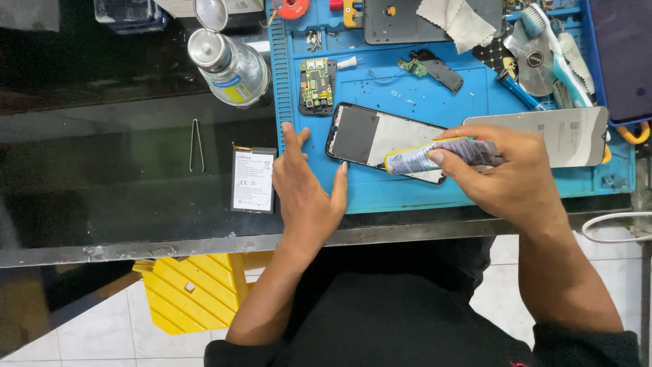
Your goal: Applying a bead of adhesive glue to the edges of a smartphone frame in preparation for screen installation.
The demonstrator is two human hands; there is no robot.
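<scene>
Two bare hands over blue repair mat [380, 194], right hand [506, 173] clamped on glue tube [435, 158] above opened phone frame [384, 141], left hand [309, 180] flat, fingers apart, phone battery [252, 180] just left.

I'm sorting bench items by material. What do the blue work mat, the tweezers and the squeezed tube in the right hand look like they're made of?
The blue work mat looks like matte silicone or rubber, with moulded ridges and trays. The tweezers look like bare polished metal: thin, grey and shiny. The tube in the right hand seems soft foil or laminate, since it is crumpled and glossy; which one is unclear.
</scene>
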